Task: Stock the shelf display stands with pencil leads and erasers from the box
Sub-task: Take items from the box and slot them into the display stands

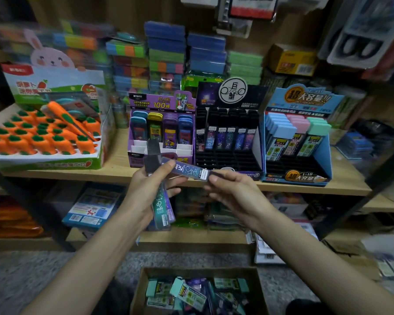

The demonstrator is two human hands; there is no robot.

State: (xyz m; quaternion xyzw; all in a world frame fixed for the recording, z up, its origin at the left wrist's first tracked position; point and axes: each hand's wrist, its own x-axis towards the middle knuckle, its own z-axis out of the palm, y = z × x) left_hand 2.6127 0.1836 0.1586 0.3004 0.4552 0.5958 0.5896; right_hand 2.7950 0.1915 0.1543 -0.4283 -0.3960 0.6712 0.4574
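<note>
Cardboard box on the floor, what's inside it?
The cardboard box holds a loose pile of pencil lead cases, some mint-capped, some dark purple. Whatever lies beneath the top layer is covered.

- Dark blue lead case point(191, 172) lying level, just before black stand point(228, 158).
- Teal, purple lead cases point(163, 206) standing upright, left of it.
- Cardboard box point(138, 292) sitting nearest, holding mixed cases.
</note>
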